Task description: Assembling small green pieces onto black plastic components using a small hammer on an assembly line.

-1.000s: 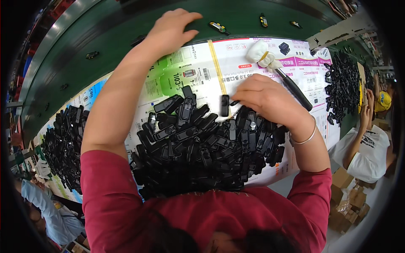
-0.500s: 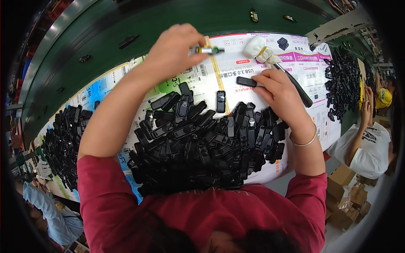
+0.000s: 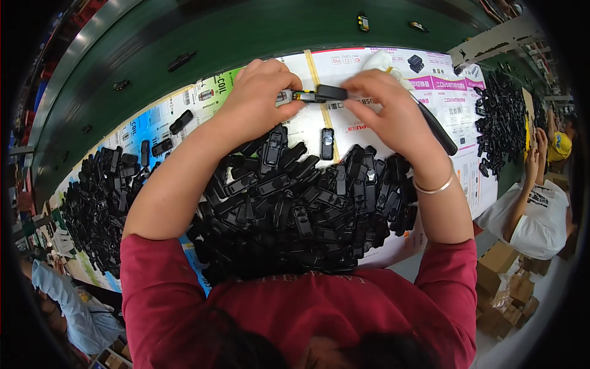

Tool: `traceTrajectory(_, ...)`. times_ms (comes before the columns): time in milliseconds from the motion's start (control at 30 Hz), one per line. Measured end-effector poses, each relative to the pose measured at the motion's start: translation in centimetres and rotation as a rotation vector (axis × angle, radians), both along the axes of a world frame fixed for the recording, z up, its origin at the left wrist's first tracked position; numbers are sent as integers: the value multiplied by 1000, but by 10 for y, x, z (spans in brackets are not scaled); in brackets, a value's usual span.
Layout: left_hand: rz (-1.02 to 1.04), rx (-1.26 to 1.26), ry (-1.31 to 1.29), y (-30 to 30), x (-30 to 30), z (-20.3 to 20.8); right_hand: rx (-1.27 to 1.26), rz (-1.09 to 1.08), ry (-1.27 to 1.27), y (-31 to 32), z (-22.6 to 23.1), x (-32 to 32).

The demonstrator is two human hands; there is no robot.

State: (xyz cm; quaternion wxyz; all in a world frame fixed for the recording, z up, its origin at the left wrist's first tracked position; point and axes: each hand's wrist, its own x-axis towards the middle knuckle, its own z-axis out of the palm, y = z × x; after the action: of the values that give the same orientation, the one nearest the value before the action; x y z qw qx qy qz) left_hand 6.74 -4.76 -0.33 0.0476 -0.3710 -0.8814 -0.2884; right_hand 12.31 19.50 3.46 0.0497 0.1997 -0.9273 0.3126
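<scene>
You can pass over the green belt (image 3: 276,31) beyond your left hand (image 3: 261,92), or across the printed sheet (image 3: 460,114) between the black-handled mallet (image 3: 437,128) and right-hand pile (image 3: 501,120). That mallet obstructs you beside your right hand (image 3: 384,104); nearer you, a heap of black casings (image 3: 289,215) blocks the way.

We're on a factory assembly line!
We've got a green conveyor belt (image 3: 276,31) dotted with small parts (image 3: 363,23), black casings (image 3: 300,218) heaped along the worktable (image 3: 470,161), a white-shirted co-worker (image 3: 539,222) to our right, cardboard boxes (image 3: 499,261) on the floor; far right is dim, but that looks like another worker (image 3: 560,146) in yellow.
</scene>
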Motion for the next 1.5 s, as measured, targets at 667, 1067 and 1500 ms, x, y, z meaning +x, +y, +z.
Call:
traceTrajectory(667, 17, -8, -59, 1, 1, 3, 9, 62, 113, -22, -21, -13)
traceTrajectory(1067, -9, -23, -74, 6, 1, 12, 201, 42, 262, -17, -11, -8)
traceTrajectory(1500, -111, -63, -78, 8, -7, 15, 199, -224, 17, 59, 7, 40)
